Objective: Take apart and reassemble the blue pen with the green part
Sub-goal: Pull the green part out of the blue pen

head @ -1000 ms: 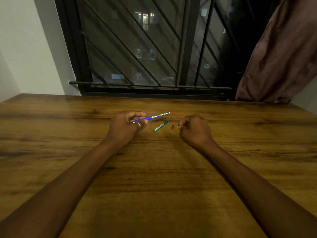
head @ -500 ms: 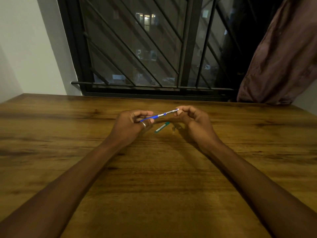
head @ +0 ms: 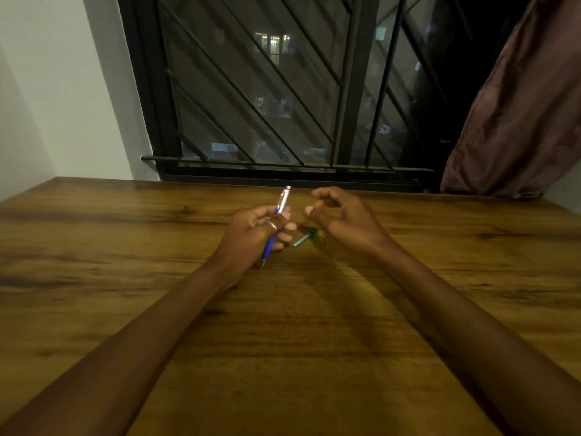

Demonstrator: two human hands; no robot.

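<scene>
While my left hand (head: 251, 234) is wrapped around the blue pen (head: 276, 226), I see the pen standing steeply tilted, its silver end (head: 284, 198) pointing up and away toward the window (head: 283, 89) and its fine tip (head: 262, 263) pointing down toward the wooden table (head: 125, 247). My fingers close on the blue middle of the barrel, with a ring (head: 272, 225) showing on one of them. My right hand (head: 342, 218) hangs just beside the pen but apart from it, thumb and forefinger curled loosely toward each other; I see nothing held between them, though the hand is a little blurred. The green part (head: 304, 239) lies flat on the table between my two hands, slanting from lower left to upper right, touching neither hand as far as I can tell. A small dark piece (head: 327, 240) sits just to its right, partly under my right hand; it is too small and dim for me to say what it is. A brown curtain (head: 518, 121) hangs at the far right.
</scene>
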